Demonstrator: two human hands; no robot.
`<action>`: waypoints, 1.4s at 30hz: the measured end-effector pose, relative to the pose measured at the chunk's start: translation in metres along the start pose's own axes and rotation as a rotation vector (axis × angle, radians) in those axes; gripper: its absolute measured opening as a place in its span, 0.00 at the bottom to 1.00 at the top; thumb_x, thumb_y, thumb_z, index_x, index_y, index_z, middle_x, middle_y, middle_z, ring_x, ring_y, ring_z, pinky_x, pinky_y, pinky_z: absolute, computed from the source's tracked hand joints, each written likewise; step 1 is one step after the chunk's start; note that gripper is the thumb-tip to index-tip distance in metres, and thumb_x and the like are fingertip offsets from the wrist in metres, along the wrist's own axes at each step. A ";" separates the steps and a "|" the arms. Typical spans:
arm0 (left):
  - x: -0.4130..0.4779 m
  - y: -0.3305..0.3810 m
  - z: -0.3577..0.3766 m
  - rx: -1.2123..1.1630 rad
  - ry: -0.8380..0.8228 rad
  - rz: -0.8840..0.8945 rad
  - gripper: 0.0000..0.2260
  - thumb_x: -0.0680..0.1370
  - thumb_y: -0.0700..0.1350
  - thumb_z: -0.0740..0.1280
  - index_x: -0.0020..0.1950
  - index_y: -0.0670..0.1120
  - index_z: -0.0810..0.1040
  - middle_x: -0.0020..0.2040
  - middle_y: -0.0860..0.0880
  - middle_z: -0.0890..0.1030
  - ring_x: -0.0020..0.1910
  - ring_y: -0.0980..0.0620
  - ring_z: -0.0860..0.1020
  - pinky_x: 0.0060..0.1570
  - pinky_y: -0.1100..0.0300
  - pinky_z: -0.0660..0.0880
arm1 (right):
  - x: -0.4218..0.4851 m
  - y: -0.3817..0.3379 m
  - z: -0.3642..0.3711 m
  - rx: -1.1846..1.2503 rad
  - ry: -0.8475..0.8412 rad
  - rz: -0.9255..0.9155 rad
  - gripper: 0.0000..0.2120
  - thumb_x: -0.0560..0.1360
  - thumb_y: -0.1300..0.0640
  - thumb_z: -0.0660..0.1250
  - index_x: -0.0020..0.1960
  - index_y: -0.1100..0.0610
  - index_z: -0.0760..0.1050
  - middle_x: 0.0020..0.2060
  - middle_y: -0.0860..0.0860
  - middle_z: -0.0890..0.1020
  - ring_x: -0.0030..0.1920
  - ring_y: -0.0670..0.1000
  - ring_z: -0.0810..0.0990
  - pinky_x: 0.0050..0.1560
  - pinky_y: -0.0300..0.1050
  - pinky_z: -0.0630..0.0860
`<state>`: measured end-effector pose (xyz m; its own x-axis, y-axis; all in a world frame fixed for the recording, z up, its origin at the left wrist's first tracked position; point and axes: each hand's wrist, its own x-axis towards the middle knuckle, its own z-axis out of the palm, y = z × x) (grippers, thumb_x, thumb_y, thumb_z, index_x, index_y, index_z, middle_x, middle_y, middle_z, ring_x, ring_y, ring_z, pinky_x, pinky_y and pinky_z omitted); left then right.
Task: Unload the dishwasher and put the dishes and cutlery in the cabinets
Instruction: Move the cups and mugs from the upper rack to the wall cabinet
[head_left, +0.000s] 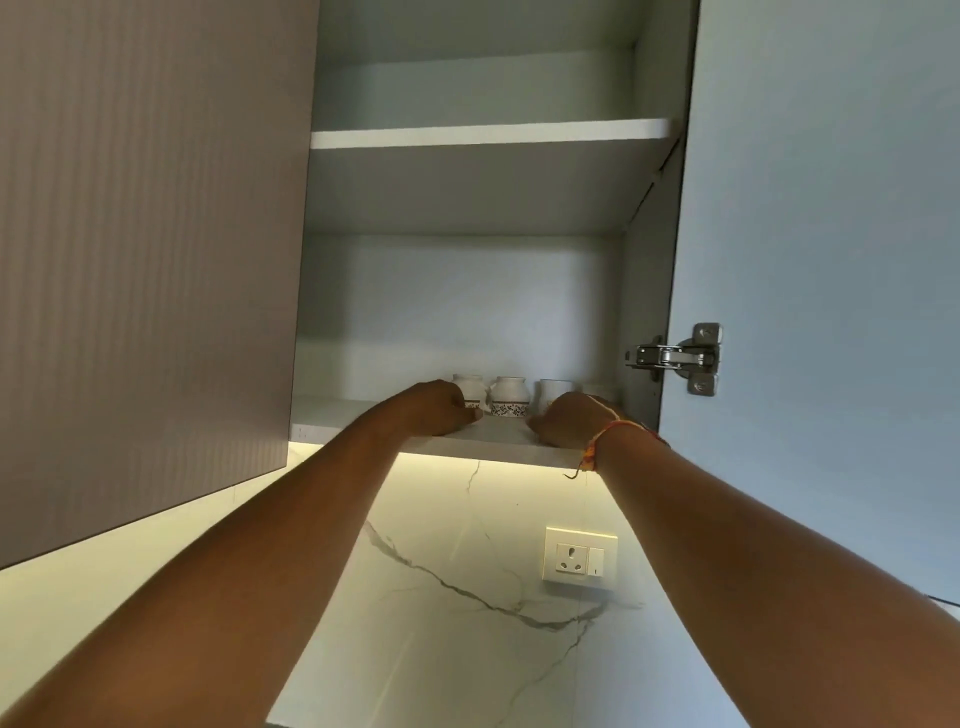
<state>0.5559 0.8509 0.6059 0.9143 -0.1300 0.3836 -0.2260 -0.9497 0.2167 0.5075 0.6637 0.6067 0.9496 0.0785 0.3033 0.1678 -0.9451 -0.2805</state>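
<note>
Both arms reach up to the lowest shelf (363, 415) of an open wall cabinet. Three white cups stand in a row there. My left hand (439, 408) grips the left cup (470, 387), its fingers curled round the dark patterned band. The middle cup (510, 397), with the same band, stands free between the hands. My right hand (566, 421), with a thread band at the wrist, is curled in front of the right cup (555, 388) and hides its lower half. A pale edge of something further right (597, 388) is too hidden to name.
The upper shelf (488, 132) holds nothing that I can see. The cabinet door (831, 234) stands open on the right with its hinge (675, 358). A closed brown door (145, 234) is on the left. Below are a lit marble wall and a socket (579, 556).
</note>
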 end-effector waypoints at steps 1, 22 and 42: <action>-0.009 0.000 -0.001 -0.016 0.010 -0.011 0.21 0.80 0.59 0.61 0.58 0.43 0.80 0.55 0.44 0.81 0.53 0.46 0.78 0.48 0.58 0.70 | 0.003 0.001 0.002 0.058 0.028 0.012 0.15 0.83 0.46 0.58 0.54 0.57 0.75 0.54 0.57 0.80 0.48 0.52 0.78 0.45 0.42 0.69; -0.325 0.203 0.251 -0.001 0.175 0.281 0.21 0.79 0.56 0.65 0.69 0.49 0.73 0.73 0.51 0.71 0.71 0.50 0.69 0.66 0.50 0.69 | -0.335 0.234 0.118 -0.050 0.082 -0.022 0.26 0.78 0.37 0.60 0.70 0.50 0.70 0.70 0.53 0.72 0.69 0.57 0.71 0.63 0.53 0.72; -0.652 0.611 0.451 -0.243 -0.886 0.796 0.27 0.80 0.55 0.64 0.74 0.44 0.65 0.73 0.45 0.69 0.72 0.46 0.66 0.68 0.53 0.64 | -0.868 0.551 0.118 0.143 -0.130 1.108 0.31 0.78 0.34 0.58 0.75 0.49 0.61 0.71 0.56 0.71 0.68 0.61 0.71 0.63 0.61 0.74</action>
<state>-0.0265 0.2268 0.0833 0.3821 -0.8924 -0.2400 -0.7991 -0.4495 0.3993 -0.1929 0.1119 0.0810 0.6128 -0.7415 -0.2732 -0.7649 -0.4699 -0.4406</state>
